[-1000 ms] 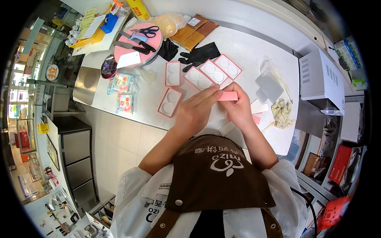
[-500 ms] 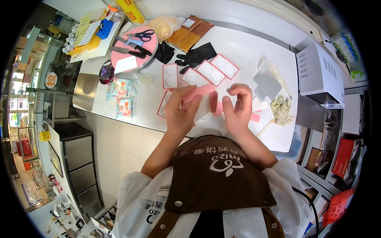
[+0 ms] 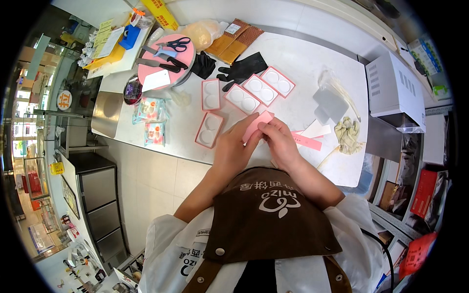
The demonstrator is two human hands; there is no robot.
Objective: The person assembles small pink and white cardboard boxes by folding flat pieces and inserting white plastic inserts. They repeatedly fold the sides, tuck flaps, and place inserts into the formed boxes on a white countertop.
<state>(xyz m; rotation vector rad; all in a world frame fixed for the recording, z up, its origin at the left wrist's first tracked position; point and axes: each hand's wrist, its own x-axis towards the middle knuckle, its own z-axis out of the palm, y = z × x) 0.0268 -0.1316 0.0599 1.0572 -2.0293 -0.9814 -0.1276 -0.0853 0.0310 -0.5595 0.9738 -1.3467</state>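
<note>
Between my two hands is a pink piece of folded card [image 3: 256, 128], held up over the table's near edge. The fingers of my left hand [image 3: 232, 147] close round its left side. My right hand [image 3: 282, 140] pinches its right side, thumb and fingertips pressed on the card. Just beyond my hands lie several shallow pink boxes, each with a white insert of two round hollows; one box [image 3: 209, 130] is left of my left hand, another [image 3: 242, 99] straight ahead. To the right of my right hand rest a pink card strip [image 3: 309, 142] and white strips [image 3: 317, 129].
A black glove [image 3: 246, 68] lies behind the boxes. Scissors [image 3: 179, 44] and knives rest on a pink round stand [image 3: 146, 75] at the left, near small packets [image 3: 149, 108]. Right: a grey flat sheet [image 3: 328, 105], a crumpled cloth [image 3: 348, 136], a white machine [image 3: 395, 93].
My hands were apart, with the card in the left and the right hand lifted, fingers curled. Now they have come together and both hold the pink card.
</note>
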